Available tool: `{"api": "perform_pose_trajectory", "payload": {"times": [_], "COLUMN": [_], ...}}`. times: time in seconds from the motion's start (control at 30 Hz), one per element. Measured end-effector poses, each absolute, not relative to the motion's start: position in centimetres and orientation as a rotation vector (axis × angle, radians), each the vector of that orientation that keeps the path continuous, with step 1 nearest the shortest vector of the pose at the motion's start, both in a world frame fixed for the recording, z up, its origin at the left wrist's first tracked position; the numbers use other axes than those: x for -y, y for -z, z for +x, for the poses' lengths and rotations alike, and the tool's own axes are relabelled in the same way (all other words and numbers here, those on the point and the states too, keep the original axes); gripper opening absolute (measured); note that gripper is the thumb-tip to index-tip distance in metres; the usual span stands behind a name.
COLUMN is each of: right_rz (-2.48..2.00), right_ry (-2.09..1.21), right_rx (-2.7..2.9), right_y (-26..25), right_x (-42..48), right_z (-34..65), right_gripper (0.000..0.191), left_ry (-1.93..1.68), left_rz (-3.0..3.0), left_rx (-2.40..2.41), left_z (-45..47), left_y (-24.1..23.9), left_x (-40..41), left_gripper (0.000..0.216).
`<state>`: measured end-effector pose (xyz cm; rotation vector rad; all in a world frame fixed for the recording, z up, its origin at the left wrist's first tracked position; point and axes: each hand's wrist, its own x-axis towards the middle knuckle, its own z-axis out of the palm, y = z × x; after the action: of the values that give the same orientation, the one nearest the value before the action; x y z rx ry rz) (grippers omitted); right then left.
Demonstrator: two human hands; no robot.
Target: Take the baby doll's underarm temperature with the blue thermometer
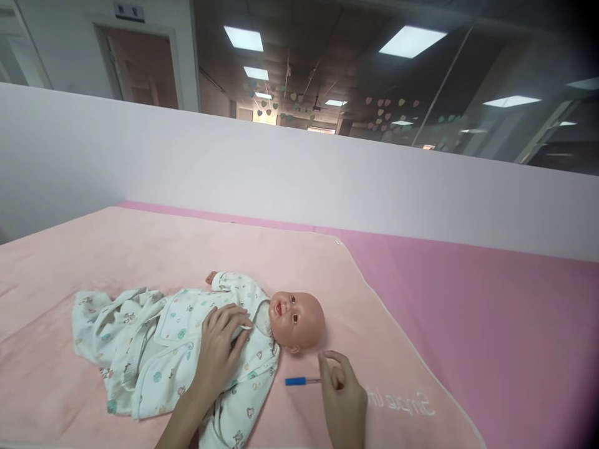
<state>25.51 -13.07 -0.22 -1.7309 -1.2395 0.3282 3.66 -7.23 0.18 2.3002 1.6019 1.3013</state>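
A baby doll (297, 319) lies on its back, its head to the right, dressed in a white printed baby outfit (173, 337). My left hand (223, 340) rests on the doll's chest near the collar, fingers curved and apart. To the right of the doll, just below its head, is my right hand (341, 393), with thumb and forefinger tips brought together and the other fingers curled. Whatever the tips might pinch is too small to see. A slim pen-like stick with a blue end (296, 381) reaches left from behind this hand; its other end is hidden.
A pink blanket (281, 249) with pale lettering (402, 400) lies under the doll, over a darker pink mat (468, 299). Behind runs a low white wall (299, 168) with glass above it. The doll's empty-looking trouser legs spread to the left.
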Motion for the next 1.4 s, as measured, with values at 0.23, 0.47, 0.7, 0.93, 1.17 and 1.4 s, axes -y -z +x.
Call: {"api": "perform_pose_trajectory", "payload": {"times": [0.23, 0.47, 0.7, 0.93, 1.17, 1.4], "right_rz": [-1.360, -1.329, -1.420, -1.374, -1.385, -1.398], "right_ry": [-0.561, -0.411, -0.311, -0.371, -0.402, -0.388], "right_rx": [1.609, 1.625, 1.667, 1.628, 1.646, 1.657], "right_y": [-1.1, 1.3, 1.7, 1.4, 1.2, 1.8], "right_x": [10.2, 9.8, 9.9, 9.9, 9.9, 9.8], "right_z": [15.1, 13.5, 13.6, 13.6, 13.7, 13.7], "right_gripper": [0.023, 0.032, 0.033, 0.028, 0.026, 0.027], "left_ry": [-1.245, -1.196, -1.256, -1.276, -1.320, -1.406], "left_rz": [2.095, 2.167, 2.053, 1.995, 1.946, 1.872], "left_rx": [-1.557, -1.553, -1.478, -1.431, -1.377, -1.387], "left_z": [3.0, 2.9, 2.8, 2.5, 2.0, 1.9], "left_y": [0.1, 0.6, 0.7, 0.5, 0.3, 0.9], "left_x": [7.7, 7.3, 7.8, 8.0, 8.3, 8.4], "left_gripper": [0.022, 0.024, 0.023, 0.022, 0.022, 0.018]}}
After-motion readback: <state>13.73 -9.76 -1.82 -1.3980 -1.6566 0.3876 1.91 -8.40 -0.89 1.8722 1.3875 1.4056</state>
